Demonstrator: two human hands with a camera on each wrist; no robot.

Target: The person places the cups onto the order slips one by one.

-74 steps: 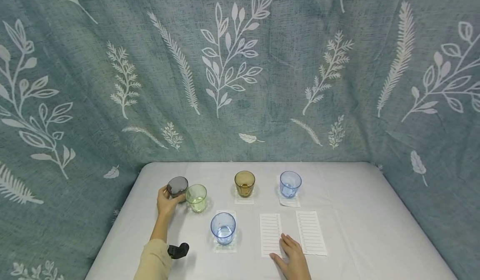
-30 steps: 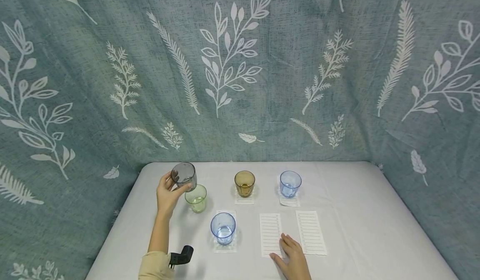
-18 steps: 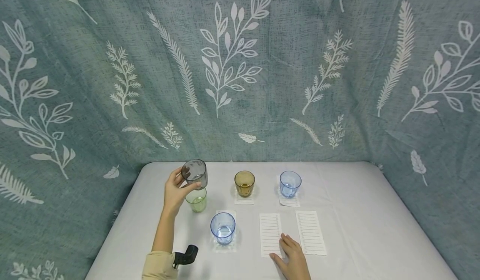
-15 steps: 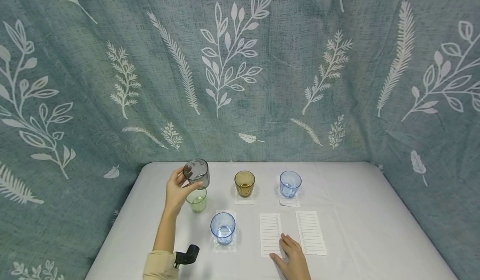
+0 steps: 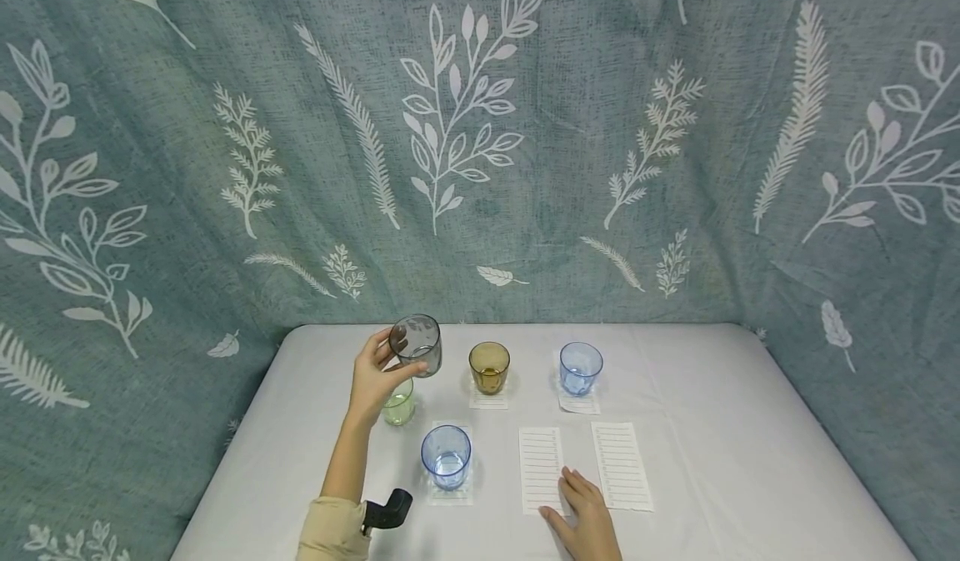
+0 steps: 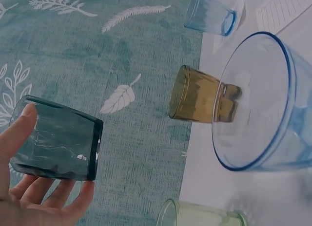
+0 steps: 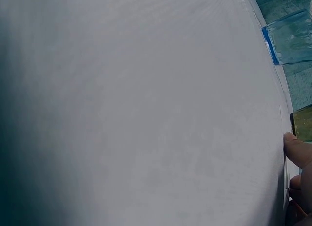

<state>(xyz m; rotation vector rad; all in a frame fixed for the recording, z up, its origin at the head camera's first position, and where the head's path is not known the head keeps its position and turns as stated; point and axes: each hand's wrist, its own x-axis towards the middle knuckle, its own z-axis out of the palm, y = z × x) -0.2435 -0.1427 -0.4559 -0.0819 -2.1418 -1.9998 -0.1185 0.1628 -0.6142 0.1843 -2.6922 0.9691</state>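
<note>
My left hand (image 5: 375, 380) grips a grey tinted glass tumbler (image 5: 417, 346), thumb on one side and fingers on the other. In the left wrist view the tumbler (image 6: 58, 138) is clear of the table. A green tumbler (image 5: 399, 404) stands below it, partly hidden by my hand. My right hand (image 5: 585, 518) rests on the table, fingers relaxed, its fingertips at the edge of a lined paper sheet (image 5: 540, 465). Nearest my left forearm is a blue tumbler (image 5: 447, 461) on a slip of paper.
An amber tumbler (image 5: 489, 369) and a second blue tumbler (image 5: 581, 369) stand on paper slips towards the back. Another lined sheet (image 5: 622, 468) lies right of the first. A patterned teal cloth (image 5: 480, 144) hangs behind the white table (image 5: 735, 461).
My left hand has lifted the grey tumbler from the table beside the green one and carried it to the right, towards the amber tumbler. My right hand has stayed still.
</note>
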